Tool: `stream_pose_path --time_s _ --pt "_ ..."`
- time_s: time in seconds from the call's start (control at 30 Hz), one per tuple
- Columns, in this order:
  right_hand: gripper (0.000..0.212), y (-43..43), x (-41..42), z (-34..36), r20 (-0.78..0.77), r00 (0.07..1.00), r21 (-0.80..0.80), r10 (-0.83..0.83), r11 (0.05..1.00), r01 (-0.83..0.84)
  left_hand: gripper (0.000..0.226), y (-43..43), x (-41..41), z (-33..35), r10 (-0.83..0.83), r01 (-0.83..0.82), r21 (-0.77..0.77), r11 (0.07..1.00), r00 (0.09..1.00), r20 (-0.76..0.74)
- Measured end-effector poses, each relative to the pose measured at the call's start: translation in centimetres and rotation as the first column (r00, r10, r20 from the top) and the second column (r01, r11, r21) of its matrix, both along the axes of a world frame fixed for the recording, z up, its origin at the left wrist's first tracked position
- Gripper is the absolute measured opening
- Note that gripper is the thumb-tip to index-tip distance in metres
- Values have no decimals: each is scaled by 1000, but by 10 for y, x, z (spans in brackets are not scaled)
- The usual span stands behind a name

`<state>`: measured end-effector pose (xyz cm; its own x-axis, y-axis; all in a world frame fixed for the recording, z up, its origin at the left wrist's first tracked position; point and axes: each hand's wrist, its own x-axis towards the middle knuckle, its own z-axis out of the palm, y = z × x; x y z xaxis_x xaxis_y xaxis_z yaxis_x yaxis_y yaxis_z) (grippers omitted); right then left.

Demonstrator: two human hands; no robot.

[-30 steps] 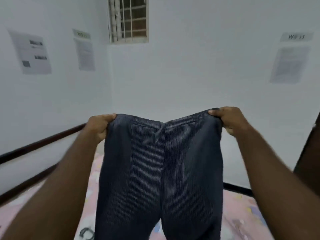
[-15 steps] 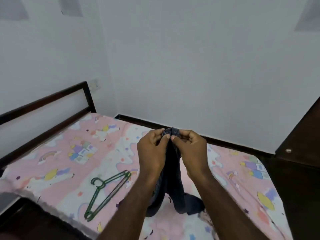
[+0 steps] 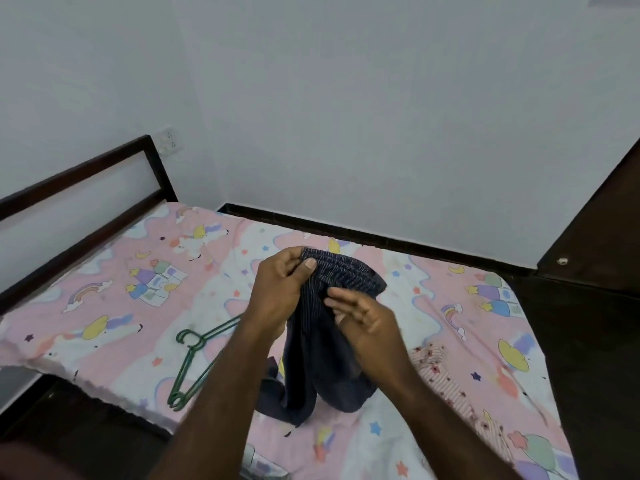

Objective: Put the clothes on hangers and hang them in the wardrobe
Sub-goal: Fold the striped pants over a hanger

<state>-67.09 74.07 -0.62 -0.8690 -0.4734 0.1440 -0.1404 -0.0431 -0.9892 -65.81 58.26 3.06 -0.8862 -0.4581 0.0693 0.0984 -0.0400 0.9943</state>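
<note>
A person's left hand [image 3: 280,289] pinches the folded waistband of dark striped trousers [image 3: 325,334] while the right hand's [image 3: 363,317] loosely spread fingers smooth them, apparently readying them for 1 green hanger [image 3: 194,355].

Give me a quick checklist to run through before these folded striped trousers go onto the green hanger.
1. Left hand grips the trousers at the waistband: ok.
2. Right hand has a firm hold: cannot tell, its fingers lie against the fabric.
3. Trousers folded in half lengthwise: ok, though the legs bunch on the bed.
4. Green hanger within easy reach, on the bed to the left: ok.
5. Hanger free of other clothes: ok.
6. Wardrobe open and ready: cannot tell.
</note>
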Motion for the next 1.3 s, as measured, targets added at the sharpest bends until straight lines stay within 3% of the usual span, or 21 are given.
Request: stream_pose_path --time_s 0.1,0.17,0.3,0.43,0.5,0.57,0.63,0.73,0.8,0.87,0.93,1.0,1.07,1.13,1.23,1.3 --pt "28 28 -26 -5 9 945 29 -328 944 327 17 -9 4 0 -43 37 -88 995 997 -65" --pt "24 43 -45 -6 -79 927 120 -367 920 374 20 -14 7 2 -59 50 -103 993 995 -85" --pt "29 51 -66 -8 -249 961 291 -116 938 189 22 -18 11 5 -68 57 -91 994 990 -127" --pt "41 42 -74 -15 -281 957 338 71 941 30 22 -25 18 6 -103 86 -123 989 985 -140" --pt "34 35 -81 -22 -335 930 408 154 913 -5 21 -30 23 7 -101 82 -144 986 987 -127" --pt "33 28 -93 -25 -415 864 580 286 814 9 21 -39 26 6 -32 12 -184 983 994 -104" --pt "38 19 -114 -11 -446 790 744 421 664 66 20 -54 23 2 126 -134 -340 931 991 -46" --pt "31 -9 -155 56 -564 658 784 500 575 235 12 -85 5 16 345 -278 -492 825 937 49" --pt "25 -35 -169 118 -630 599 741 495 614 272 11 -104 -9 56 343 -315 -451 835 939 -21" --pt "23 -56 -168 174 -693 575 650 434 721 240 16 -116 -21 110 339 -373 -413 831 928 -157" --pt "20 -69 -160 214 -694 634 522 341 845 117 15 -126 -24 163 315 -415 -371 831 900 -301" --pt "23 -76 -151 242 -616 720 429 320 903 -35 10 -139 -23 202 282 -405 -307 861 884 -374" --pt "35 -81 -146 263 -568 753 419 331 904 -81 15 -151 -19 224 250 -377 -293 879 886 -392" --pt "34 -87 -145 286 -611 739 422 284 907 0 13 -162 -18 237 243 -376 -354 856 898 -368" --pt "19 -101 -148 326 -737 651 385 180 904 186 10 -181 -23 260 292 -422 -512 748 902 -317" --pt "21 -115 -147 344 -759 600 511 251 801 311 13 -191 -26 273 322 -395 -666 632 916 -238"
